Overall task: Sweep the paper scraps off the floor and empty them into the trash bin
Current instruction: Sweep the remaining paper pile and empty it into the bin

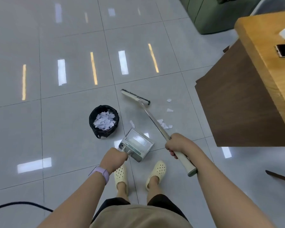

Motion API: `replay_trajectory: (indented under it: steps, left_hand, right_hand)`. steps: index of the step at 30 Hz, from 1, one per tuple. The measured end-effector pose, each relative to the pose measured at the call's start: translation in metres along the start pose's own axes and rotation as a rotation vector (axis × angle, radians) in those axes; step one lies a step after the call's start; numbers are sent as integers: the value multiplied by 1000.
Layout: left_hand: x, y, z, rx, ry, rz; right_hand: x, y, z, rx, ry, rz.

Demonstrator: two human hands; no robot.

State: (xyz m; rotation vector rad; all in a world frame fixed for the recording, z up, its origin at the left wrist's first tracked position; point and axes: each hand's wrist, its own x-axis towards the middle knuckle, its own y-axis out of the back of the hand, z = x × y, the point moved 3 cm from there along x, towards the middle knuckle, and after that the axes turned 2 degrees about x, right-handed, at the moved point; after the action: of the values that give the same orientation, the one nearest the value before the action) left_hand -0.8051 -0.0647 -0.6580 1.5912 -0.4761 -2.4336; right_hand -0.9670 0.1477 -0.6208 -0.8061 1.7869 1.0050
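Those leftover paper scraps (165, 120) near the broom handle look feather-light and will probably skitter on the glossy floor (56, 120), so with the right hand (175, 145) gripping the broom (148, 116) and the left hand (114, 156) holding the dustpan (136, 145) beside the half-full trash bin (104, 122), I'd go with short gentle strokes.

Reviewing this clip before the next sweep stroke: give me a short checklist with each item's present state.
1. Right hand grips the broom handle: ok.
2. Left hand grips the dustpan handle: ok.
3. Broom head beyond the scraps, ready to pull them in: ok.
4. Dustpan mouth faces the scraps: cannot tell.
5. Floor free of scraps: not ok, several lie right of the broom handle.
6. Trash bin close by, with room left: ok.
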Motion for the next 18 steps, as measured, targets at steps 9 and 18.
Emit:
replay_trajectory:
  steps: [9, 18]
  left_hand:
    - [15, -49, 64, -58, -21, -91]
    - [21, -62, 59, -165, 61, -22]
  right_hand:
    - [35, 93, 59, 191, -84, 229]
    - [67, 141, 66, 164, -160, 246]
